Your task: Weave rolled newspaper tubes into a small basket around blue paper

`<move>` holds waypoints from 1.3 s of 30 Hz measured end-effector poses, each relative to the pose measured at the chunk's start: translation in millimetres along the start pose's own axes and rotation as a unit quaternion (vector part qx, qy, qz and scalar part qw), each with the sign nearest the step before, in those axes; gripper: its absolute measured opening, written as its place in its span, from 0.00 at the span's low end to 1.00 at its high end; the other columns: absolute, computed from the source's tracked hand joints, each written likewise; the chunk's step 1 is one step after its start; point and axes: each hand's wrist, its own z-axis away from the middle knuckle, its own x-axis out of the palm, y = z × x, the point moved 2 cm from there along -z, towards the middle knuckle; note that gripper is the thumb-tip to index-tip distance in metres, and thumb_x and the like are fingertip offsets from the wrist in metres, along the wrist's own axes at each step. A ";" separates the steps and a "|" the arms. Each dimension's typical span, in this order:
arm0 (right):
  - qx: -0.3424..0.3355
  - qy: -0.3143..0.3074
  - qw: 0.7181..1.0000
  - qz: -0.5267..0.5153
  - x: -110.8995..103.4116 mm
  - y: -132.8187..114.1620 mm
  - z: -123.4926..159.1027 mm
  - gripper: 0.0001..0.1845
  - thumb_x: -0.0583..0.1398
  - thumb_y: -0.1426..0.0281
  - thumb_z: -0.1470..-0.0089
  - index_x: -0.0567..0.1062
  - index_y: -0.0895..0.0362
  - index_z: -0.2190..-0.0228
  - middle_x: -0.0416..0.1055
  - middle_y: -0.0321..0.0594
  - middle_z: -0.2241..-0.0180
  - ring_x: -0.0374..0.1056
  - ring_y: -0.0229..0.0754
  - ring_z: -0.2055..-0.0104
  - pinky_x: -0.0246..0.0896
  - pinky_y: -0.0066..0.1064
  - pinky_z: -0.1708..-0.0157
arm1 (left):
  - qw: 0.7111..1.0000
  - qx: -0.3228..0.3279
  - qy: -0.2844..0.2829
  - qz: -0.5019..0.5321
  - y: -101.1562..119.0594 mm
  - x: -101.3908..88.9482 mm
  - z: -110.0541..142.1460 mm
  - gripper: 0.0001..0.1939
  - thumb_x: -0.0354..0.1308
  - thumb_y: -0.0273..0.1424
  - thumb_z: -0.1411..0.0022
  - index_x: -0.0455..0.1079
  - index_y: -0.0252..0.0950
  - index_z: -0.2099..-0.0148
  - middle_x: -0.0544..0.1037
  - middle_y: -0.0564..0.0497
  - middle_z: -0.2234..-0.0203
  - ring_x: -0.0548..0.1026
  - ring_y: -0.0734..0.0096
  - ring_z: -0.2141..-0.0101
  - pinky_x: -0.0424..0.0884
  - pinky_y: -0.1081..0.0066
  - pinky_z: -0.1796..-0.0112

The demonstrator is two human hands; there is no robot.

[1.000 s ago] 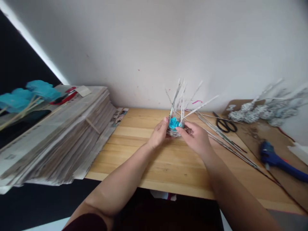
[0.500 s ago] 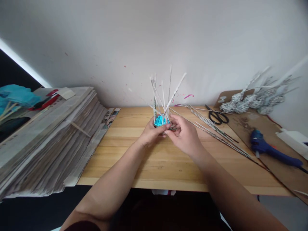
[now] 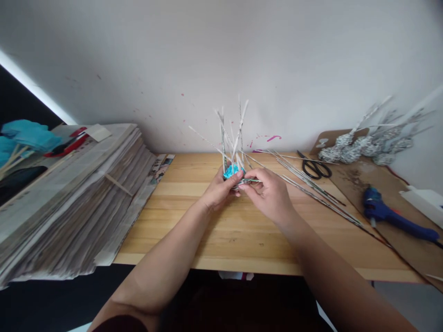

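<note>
A small woven paper basket (image 3: 238,185) is held just above the wooden table, with blue crumpled material (image 3: 232,171) inside it. Several rolled-paper stakes (image 3: 236,138) rise from it, some upright and some slanting. My left hand (image 3: 219,189) is closed around its left side, thumb across the front rim. At the right side, my right hand (image 3: 268,191) pinches a thin paper strip (image 3: 252,180) between thumb and fingers, close to the weave. The lower part of the basket is hidden by my fingers.
A tall newspaper stack (image 3: 83,203) stands at left, with blue flower-like pieces (image 3: 31,133) and a red-handled tool (image 3: 71,142) on top. On the right lie loose paper rods (image 3: 311,186), black scissors (image 3: 314,167), a blue glue gun (image 3: 394,216) and paper-wrapped balls on sticks (image 3: 353,150).
The view has swung a little right. My left thumb has moved onto the basket's front, and my right hand has shifted from its rim to a strip at its right side.
</note>
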 end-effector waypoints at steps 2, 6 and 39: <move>0.015 0.008 1.000 -0.021 0.4 -0.2 0.2 0.08 0.66 0.70 0.44 0.76 0.51 0.61 0.78 0.39 0.61 0.75 0.44 0.61 0.71 0.34 0.63 | 1.000 0.010 -0.008 -0.002 1.1 1.9 -0.1 0.28 0.76 0.44 0.50 0.70 0.35 0.54 0.76 0.53 0.70 0.73 0.76 0.74 0.68 0.78 0.78; 0.036 0.025 0.998 -0.052 -1.8 -1.9 -0.1 0.09 0.66 0.67 0.43 0.77 0.52 0.59 0.79 0.40 0.61 0.76 0.43 0.61 0.73 0.34 0.62 | 1.000 0.005 -0.014 0.022 2.6 3.7 0.4 0.30 0.76 0.48 0.53 0.69 0.35 0.56 0.75 0.53 0.70 0.72 0.77 0.74 0.67 0.78 0.79; 0.276 0.052 0.852 -0.443 -4.8 14.8 -11.9 0.14 0.70 0.64 0.58 0.80 0.56 0.67 0.76 0.35 0.72 0.68 0.34 0.76 0.62 0.27 0.77 | 0.966 0.173 -0.017 -0.192 -1.6 -5.7 -2.3 0.36 0.72 0.49 0.48 0.61 0.36 0.46 0.74 0.51 0.65 0.73 0.73 0.71 0.74 0.74 0.74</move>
